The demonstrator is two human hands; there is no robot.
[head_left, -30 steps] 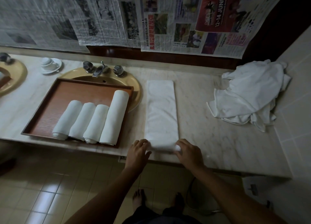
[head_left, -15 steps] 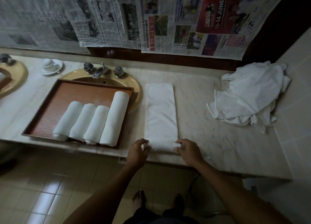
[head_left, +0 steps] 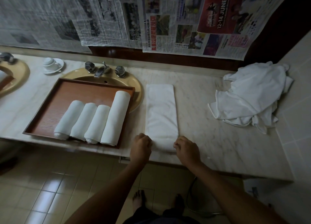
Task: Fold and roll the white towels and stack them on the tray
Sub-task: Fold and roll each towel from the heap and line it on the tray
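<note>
Four rolled towels [head_left: 90,121] lay on the tray [head_left: 50,104] left of the hands. Left hand [head_left: 141,143] and right hand [head_left: 186,147] curled around the folded towel's [head_left: 161,109] near end; a crumpled pile [head_left: 250,97] waited at far right.

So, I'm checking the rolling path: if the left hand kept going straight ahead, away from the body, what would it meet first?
Probably nothing soon: the left hand grips the folded towel at its near left corner, with bare counter ahead, then possibly the sink rim; depth is uncertain.

Dim, soft-focus wide-angle view, corners darkened and bowed, glare on floor tiles [head_left: 50,195].
</note>
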